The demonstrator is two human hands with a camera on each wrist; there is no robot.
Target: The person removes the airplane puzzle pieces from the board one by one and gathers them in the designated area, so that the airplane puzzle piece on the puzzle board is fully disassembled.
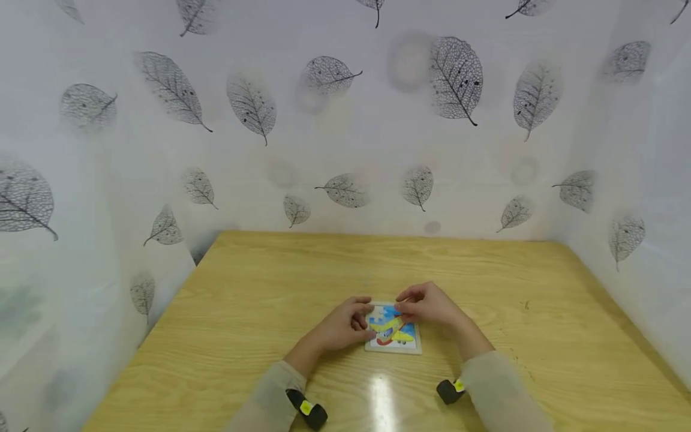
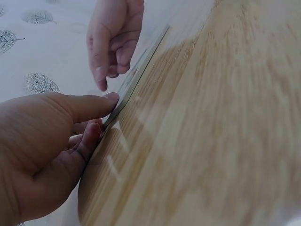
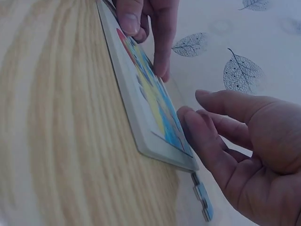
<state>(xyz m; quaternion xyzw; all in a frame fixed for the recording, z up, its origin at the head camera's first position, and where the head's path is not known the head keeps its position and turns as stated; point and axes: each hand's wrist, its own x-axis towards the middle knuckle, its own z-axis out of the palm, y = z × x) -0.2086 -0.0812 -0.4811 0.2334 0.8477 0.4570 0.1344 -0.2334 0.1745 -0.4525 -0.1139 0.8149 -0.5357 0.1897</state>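
Note:
A small jigsaw puzzle (image 1: 402, 339) with a yellow airplane on blue lies in a pale frame on the table. Its upper left part looks whitish in the head view. My left hand (image 1: 345, 324) holds the puzzle at its left side, thumb on the near part and forefinger by the far corner. My right hand (image 1: 432, 305) is bent over the far right corner. In the right wrist view, the right hand (image 3: 249, 141) has fingertips right at the puzzle's edge, with nothing visible between thumb and forefinger. A loose puzzle piece (image 3: 203, 197) lies beside the frame's corner.
The wooden table (image 1: 259, 282) reaches back to a white curtain (image 1: 356, 138) printed with grey leaves, which also encloses both sides. Dark wrist cameras sit at both sleeves, the left camera (image 1: 315, 415) and the right camera (image 1: 449, 392).

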